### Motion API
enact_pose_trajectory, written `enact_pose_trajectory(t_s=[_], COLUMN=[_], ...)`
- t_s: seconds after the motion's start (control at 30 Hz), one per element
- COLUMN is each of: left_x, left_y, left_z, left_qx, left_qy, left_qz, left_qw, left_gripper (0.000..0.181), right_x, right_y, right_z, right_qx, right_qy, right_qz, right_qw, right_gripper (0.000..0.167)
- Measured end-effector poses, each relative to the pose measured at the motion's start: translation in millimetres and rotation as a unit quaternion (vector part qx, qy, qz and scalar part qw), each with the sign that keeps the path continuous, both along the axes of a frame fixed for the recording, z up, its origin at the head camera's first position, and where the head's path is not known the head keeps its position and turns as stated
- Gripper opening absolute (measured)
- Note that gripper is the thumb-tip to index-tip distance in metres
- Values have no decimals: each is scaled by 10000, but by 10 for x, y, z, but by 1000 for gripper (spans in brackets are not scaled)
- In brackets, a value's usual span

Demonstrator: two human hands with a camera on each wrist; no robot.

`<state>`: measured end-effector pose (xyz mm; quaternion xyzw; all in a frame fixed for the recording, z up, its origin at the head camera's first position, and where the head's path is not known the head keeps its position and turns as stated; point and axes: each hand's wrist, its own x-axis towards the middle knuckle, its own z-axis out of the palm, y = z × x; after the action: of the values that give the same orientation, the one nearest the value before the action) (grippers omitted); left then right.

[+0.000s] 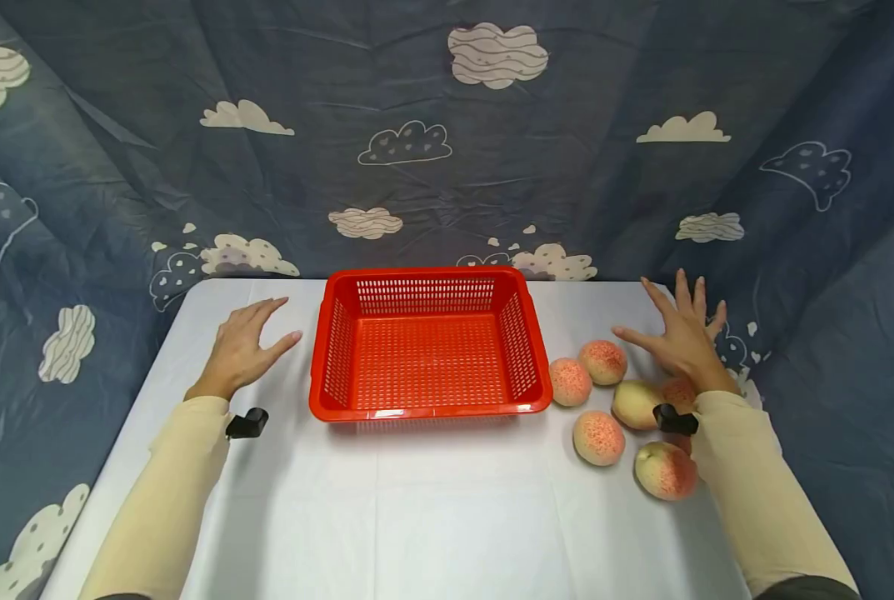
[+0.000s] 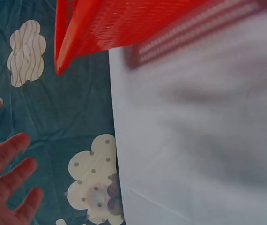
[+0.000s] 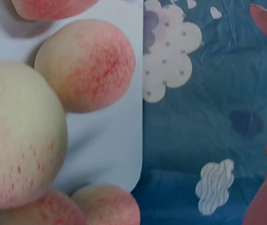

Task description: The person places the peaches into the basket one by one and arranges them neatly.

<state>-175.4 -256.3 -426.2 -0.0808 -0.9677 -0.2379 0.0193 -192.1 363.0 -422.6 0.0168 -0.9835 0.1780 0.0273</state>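
Note:
A red plastic basket (image 1: 427, 362) with perforated walls stands on the white table, nothing inside it. To its left my left hand (image 1: 240, 346) hovers with fingers spread, touching nothing; its fingertips also show at the edge of the left wrist view. Right of the basket lie several peaches, among them a speckled one (image 1: 599, 437), a yellowish one (image 1: 636, 404) and a red-and-yellow one (image 1: 666, 471). Above the group's far side my right hand (image 1: 682, 337) is held with fingers spread, holding nothing. My right wrist and sleeve partly cover some peaches.
The white tabletop (image 1: 417, 517) extends in front of the basket. A dark blue cloth (image 1: 417, 192) with white cloud patterns hangs behind the table and along both sides. Black wrist devices sit on both sleeves.

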Motion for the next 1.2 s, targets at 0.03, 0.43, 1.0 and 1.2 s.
enact_pose_trajectory(t_s=[0.03,0.43,1.0,1.2], left_x=[4,91,165,166], left_y=[5,49,135,197], left_z=[7,-96,-312,-393], left_qx=[115,1453,3197,3520], left_qy=[-98,-1031,-1481,-1693], left_qz=[38,410,414,590], left_qw=[9999,9831,9350,9187], left_gripper=[72,76,61,64], right_x=[11,265,884,1150], right_y=[31,424,897,942], right_z=[-2,-108,-441,-609], right_qx=[-36,-905,-2141,-2647], right_qy=[64,353,-113,-467], right_qz=[9,-89,-1025,-1425], right_qw=[10000,9952,9714,9526], right_gripper=[100,97,91,89])
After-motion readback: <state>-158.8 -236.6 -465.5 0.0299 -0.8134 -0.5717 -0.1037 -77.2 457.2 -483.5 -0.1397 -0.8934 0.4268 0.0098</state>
